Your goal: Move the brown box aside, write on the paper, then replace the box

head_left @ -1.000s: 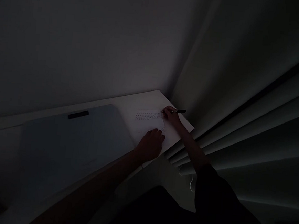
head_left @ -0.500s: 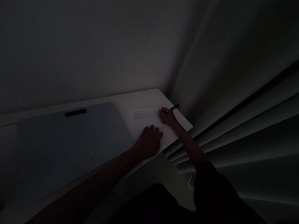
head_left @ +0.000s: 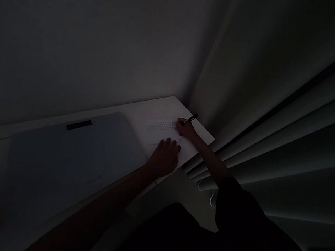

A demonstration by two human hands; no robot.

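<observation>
The one head-worn view looks forward and down from fairly near, over the left hand (head_left: 165, 158) and right hand (head_left: 187, 129), taking in the bench (head_left: 154, 106) slantwise, the wall (head_left: 89, 46) beyond and the curtain (head_left: 269, 162) along the right.

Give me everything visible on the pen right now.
The pen is slim and dark, with a paler stretch near the fingers; its material can't be told in this dim light. It is gripped in the right hand, tilted, its upper end sticking out above the hand, near the right end of the handwritten rows. Whether its tip touches the paper isn't clear.
</observation>
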